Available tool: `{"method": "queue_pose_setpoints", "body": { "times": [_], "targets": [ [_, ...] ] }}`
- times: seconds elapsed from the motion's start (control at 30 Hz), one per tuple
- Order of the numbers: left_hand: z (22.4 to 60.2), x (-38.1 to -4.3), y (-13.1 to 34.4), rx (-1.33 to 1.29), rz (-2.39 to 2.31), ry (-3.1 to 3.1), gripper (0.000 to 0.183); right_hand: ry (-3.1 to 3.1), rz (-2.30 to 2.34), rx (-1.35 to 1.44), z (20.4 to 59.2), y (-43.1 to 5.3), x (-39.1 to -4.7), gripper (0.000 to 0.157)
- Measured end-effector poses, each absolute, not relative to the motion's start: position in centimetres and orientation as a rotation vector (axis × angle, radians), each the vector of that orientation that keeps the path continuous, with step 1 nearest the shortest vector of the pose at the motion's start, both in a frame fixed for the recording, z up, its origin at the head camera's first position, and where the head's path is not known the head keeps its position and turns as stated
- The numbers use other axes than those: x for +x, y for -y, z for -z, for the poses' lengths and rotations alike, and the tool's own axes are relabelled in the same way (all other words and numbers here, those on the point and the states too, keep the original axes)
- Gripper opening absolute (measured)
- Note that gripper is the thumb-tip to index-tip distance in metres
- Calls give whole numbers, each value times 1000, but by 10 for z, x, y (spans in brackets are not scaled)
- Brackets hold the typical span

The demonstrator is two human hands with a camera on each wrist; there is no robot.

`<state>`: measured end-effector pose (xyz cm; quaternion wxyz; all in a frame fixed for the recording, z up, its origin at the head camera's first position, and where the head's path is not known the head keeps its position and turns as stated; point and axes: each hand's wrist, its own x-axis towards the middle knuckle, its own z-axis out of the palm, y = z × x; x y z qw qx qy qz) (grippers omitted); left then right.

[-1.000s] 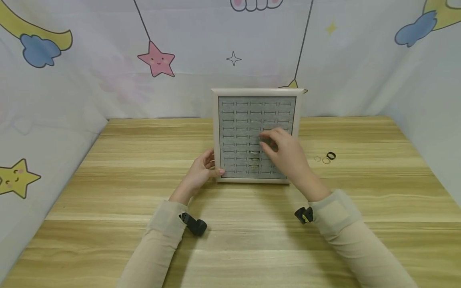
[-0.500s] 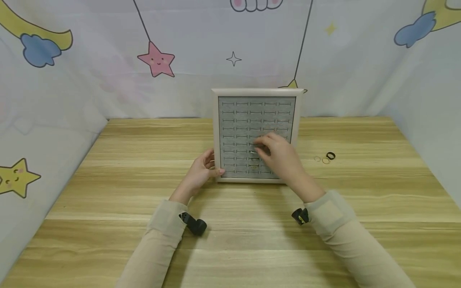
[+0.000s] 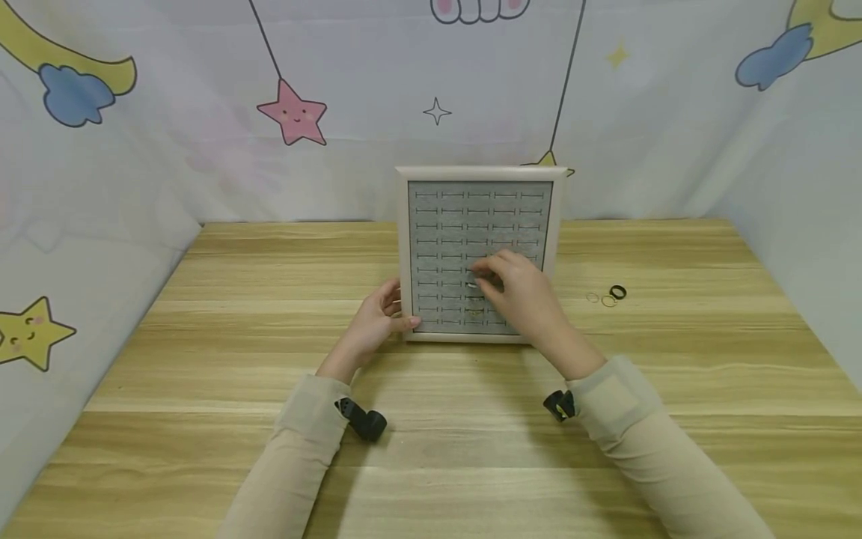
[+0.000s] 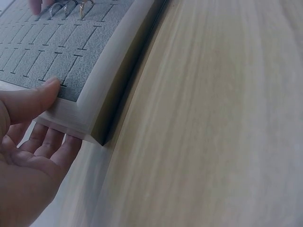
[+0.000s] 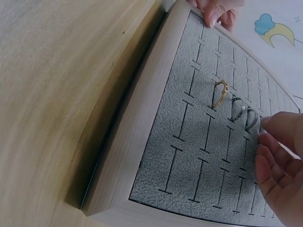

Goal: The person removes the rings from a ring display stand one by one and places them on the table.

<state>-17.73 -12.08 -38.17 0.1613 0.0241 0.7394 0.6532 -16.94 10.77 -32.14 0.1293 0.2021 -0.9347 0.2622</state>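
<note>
A ring display with a pale wooden frame [image 3: 558,209] and a slotted grey felt pad [image 3: 458,202] stands on the table. My left hand [image 3: 367,323] grips its lower left edge, thumb on the front and fingers behind. In the right wrist view, a gold ring [image 5: 225,88], a dark patterned ring [image 5: 243,109] and a silver ring [image 5: 255,116] sit in neighbouring slots of the middle column. My right hand [image 3: 528,296] is at the pad with thumb and fingers bent, fingertips right beside the silver ring. I cannot tell whether they pinch anything.
On the table right of the display lie a black ring [image 3: 619,298] and two thin rings, one of them gold [image 3: 609,306]. A printed cloth [image 3: 370,172] hangs behind the table. Each sleeve cuff carries a small black camera [image 3: 367,423].
My right hand has moved left and slightly down across the pad, towards the middle column, then almost stopped. The left hand and the display have stayed put.
</note>
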Motion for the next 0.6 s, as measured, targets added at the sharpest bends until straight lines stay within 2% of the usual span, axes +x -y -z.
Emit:
{"method": "queue_pose_setpoints", "body": {
  "times": [0.27,0.6],
  "targets": [
    [382,-177,121,67,-1872,-2111,74,2735,-760,573,320,-106,-168,20],
    [383,-177,121,65,-1877,-2110,75,2783,-687,645,323,-104,-168,14]
  ]
}}
